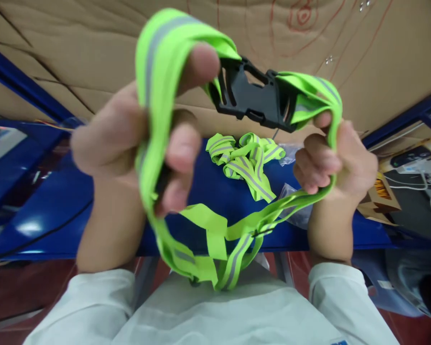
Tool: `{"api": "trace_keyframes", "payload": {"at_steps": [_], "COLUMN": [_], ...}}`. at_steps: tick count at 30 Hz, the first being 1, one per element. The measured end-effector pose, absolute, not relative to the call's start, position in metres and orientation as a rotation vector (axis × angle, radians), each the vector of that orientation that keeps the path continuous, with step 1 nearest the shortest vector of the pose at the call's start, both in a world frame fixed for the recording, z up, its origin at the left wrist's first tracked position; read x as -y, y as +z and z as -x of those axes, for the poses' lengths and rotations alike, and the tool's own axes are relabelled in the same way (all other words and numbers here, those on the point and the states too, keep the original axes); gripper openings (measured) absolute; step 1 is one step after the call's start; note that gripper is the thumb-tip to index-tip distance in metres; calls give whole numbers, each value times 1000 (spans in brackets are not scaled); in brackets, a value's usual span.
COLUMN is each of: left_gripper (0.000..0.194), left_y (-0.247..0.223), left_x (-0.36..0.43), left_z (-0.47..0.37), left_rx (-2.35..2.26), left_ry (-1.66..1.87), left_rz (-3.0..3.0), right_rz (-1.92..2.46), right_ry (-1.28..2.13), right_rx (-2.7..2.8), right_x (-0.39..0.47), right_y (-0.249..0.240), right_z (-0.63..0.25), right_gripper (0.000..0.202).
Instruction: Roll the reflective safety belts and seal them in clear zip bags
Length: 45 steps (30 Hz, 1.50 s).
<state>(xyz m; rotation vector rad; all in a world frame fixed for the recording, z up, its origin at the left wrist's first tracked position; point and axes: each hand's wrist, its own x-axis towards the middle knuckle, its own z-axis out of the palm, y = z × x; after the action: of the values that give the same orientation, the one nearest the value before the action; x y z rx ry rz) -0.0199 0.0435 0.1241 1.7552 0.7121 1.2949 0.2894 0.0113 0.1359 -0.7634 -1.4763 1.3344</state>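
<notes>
A neon-green reflective belt (154, 86) with a grey stripe hangs in a loop between my hands, above the blue table. My left hand (129, 129) grips its left side, thumb and fingers curled round the layered webbing. On the right, my right hand (337, 158) has its fingers wrapped round the strap. The black side-release buckle (255, 93) sits between them at the top, its two halves joined. Straps with a small black slider (262, 232) droop toward my shirt. Past the loop, another bundle of green reflective straps (244, 160) lies crumpled on the table.
The blue table (208, 191) runs below, with clear plastic bags (296, 211) near the strap bundle. A cardboard panel (251, 28) with red drawn lines stands behind. At right are a small open carton (379, 199) and white cables (413, 184); a black cable crosses the left side.
</notes>
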Motion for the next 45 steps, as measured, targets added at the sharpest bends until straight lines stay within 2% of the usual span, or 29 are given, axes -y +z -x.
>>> {"api": "trace_keyframes", "payload": {"at_steps": [2, 4, 7, 10, 13, 17, 23, 28, 34, 40, 45], "left_gripper": [62, 38, 24, 26, 24, 30, 48, 48, 60, 58, 58], "left_y": [132, 135, 128, 113, 102, 100, 97, 90, 93, 92, 83], "left_x": [-38, -36, -40, -46, -51, -55, -53, -57, -57, -57, -66], "left_z": [9, -6, -27, -39, -42, -41, -42, -42, -43, -38, -36], "left_rx": [-569, -509, -498, -532, -607, -735, -917, -845, -769, -787, -711], "left_ry": [1015, 985, 1023, 1081, 1129, 1070, 1167, 1116, 1066, 988, 860], "left_rz": [-1566, -1378, -1263, -1255, -1210, -1244, -1468, -1587, -1613, -1515, -1448], "right_rz": [753, 802, 907, 931, 922, 901, 799, 770, 770, 789, 852], "right_ry": [1334, 1307, 1199, 1080, 1051, 1081, 1192, 1251, 1389, 1306, 998], "right_rx": [1472, 1445, 1439, 1495, 1535, 1512, 1412, 1343, 1386, 1547, 1907], "right_x": [-12, -14, -22, -28, -33, -39, -41, -43, -44, -49, -53], "right_y": [133, 126, 112, 98, 88, 84, 80, 73, 69, 60, 67], "right_z": [-280, -271, -260, -253, -251, -252, -245, -240, -238, -240, -248], "right_gripper": [34, 28, 37, 44, 42, 35, 28, 26, 37, 45, 46]}}
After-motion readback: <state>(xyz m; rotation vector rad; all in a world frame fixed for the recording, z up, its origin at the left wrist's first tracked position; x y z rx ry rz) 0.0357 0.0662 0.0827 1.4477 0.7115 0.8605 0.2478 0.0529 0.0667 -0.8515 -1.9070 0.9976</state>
